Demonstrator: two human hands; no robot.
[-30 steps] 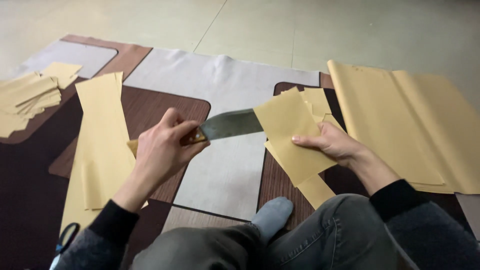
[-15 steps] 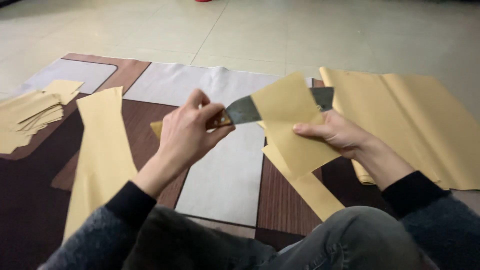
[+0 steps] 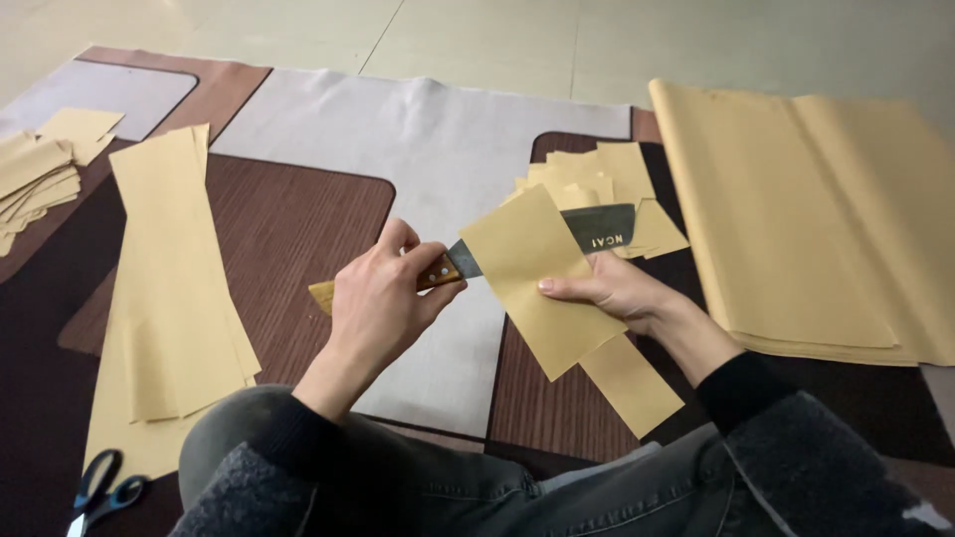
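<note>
My left hand (image 3: pixel 383 293) grips the wooden handle of a broad-bladed knife (image 3: pixel 597 231). The blade runs to the right, through the fold of a folded yellow paper strip (image 3: pixel 542 278). My right hand (image 3: pixel 612 290) holds that paper from below, thumb on top, just under the blade. The strip hangs down towards my knee. Behind it lies a small heap of cut yellow pieces (image 3: pixel 597 179) on the mat.
A brown, grey and maroon floor mat (image 3: pixel 398 129) lies under everything. Long yellow strips (image 3: pixel 174 278) lie at the left, a stack of cut squares (image 3: pixel 40 169) at the far left, large yellow sheets (image 3: pixel 806 219) at the right. Blue-handled scissors (image 3: pixel 99 487) lie bottom left.
The knife blade has slid further right through the fold, its tip now clear of the paper. Both hands have moved lower and closer to my knees.
</note>
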